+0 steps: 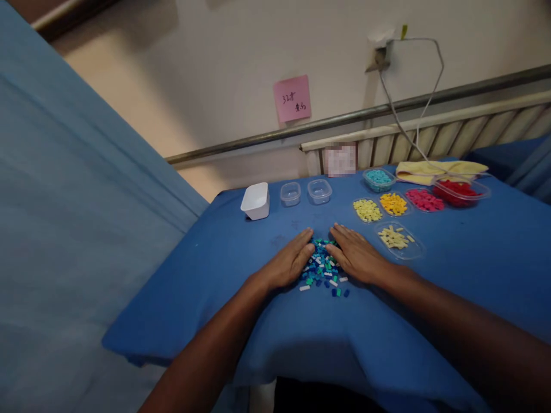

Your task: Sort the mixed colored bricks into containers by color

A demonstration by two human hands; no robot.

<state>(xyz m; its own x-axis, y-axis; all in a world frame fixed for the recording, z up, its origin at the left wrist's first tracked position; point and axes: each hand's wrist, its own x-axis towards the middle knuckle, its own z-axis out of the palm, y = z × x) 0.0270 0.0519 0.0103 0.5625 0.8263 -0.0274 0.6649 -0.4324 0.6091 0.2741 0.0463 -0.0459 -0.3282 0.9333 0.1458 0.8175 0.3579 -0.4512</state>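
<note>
A loose pile of small blue, green, teal and white blocks lies on the blue cloth-covered table. Against the pile's left side rests my left hand, its fingers stretched out and pointing away from me. My right hand lies along the right side, fingers extended and thumb over the pile's edge. Neither hand grips anything. A few pieces are scattered at the pile's near edge, between my wrists.
Behind my left hand are a white tub and two clear containers. To the right stand containers of yellow pieces, orange pieces, cream pieces, pink pieces, red pieces and light-blue pieces, beside a yellow cloth.
</note>
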